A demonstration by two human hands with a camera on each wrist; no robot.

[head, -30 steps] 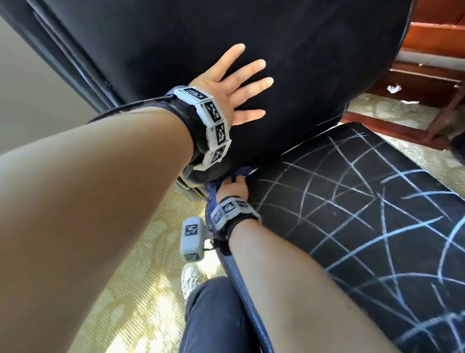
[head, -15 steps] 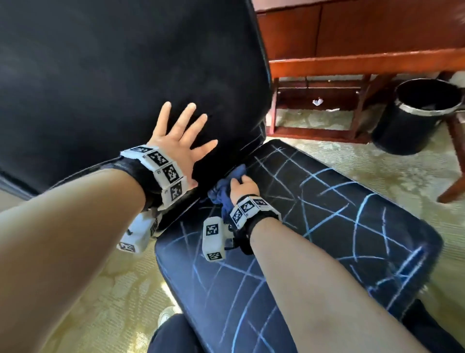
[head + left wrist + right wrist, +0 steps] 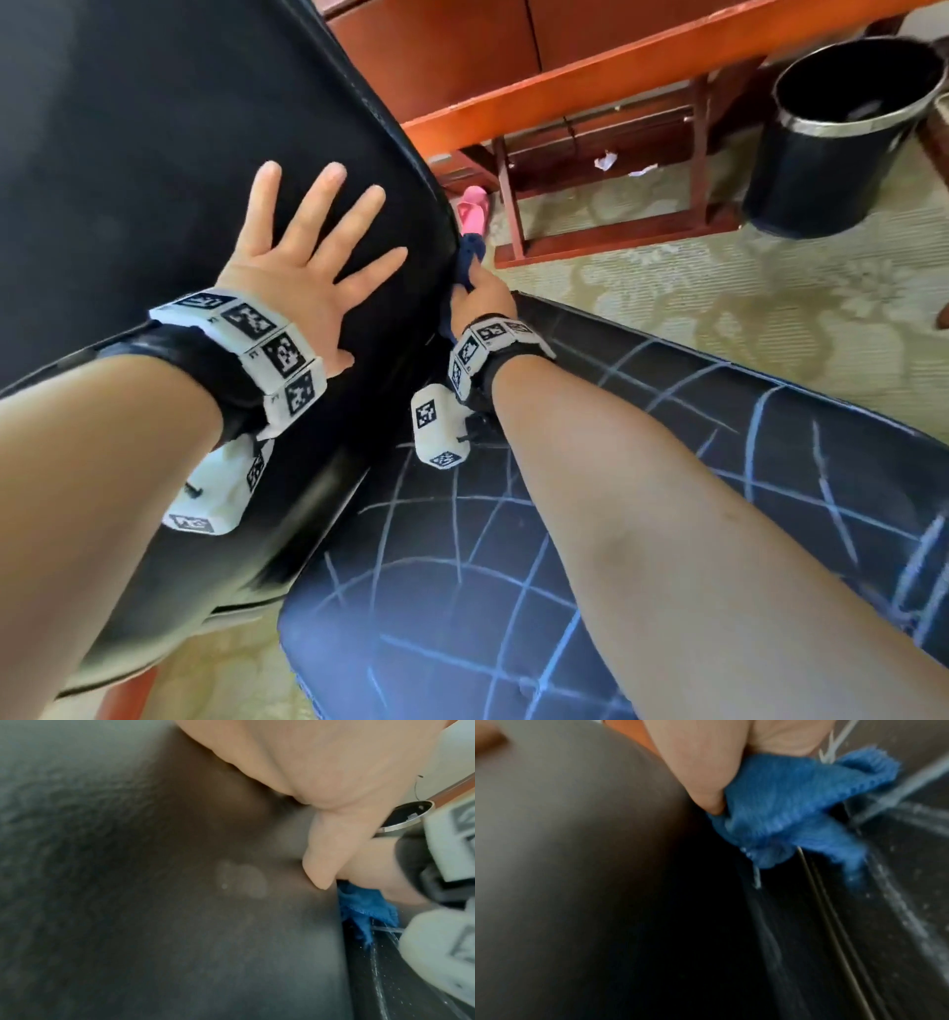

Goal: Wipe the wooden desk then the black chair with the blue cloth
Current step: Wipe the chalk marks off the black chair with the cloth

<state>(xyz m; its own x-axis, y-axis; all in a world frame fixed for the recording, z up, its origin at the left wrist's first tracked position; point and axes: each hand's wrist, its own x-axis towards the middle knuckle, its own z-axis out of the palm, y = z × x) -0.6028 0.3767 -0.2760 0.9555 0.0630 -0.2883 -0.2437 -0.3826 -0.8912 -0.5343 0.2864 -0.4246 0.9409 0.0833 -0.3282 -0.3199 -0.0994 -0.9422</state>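
The black chair's backrest (image 3: 169, 154) fills the upper left of the head view; its seat (image 3: 642, 514), crossed by pale blue lines, lies at lower right. My left hand (image 3: 303, 257) presses flat on the backrest with fingers spread. My right hand (image 3: 480, 295) grips the bunched blue cloth (image 3: 471, 257) in the crease where backrest meets seat, near the backrest's right edge. In the right wrist view the blue cloth (image 3: 788, 809) is pinched under my thumb against the dark chair surface. In the left wrist view the blue cloth (image 3: 365, 906) shows beside my thumb. The wooden desk (image 3: 590, 67) stands behind.
A black waste bin (image 3: 837, 139) stands on the patterned carpet (image 3: 744, 288) at upper right. A pink slipper (image 3: 475, 208) and scraps of white paper (image 3: 606, 160) lie under the desk. The desk's leg frame (image 3: 513, 205) is just behind the chair.
My right hand has slid the cloth along the seat-back crease from the left side to the right edge. The left hand stayed flat on the backrest while the view turned.
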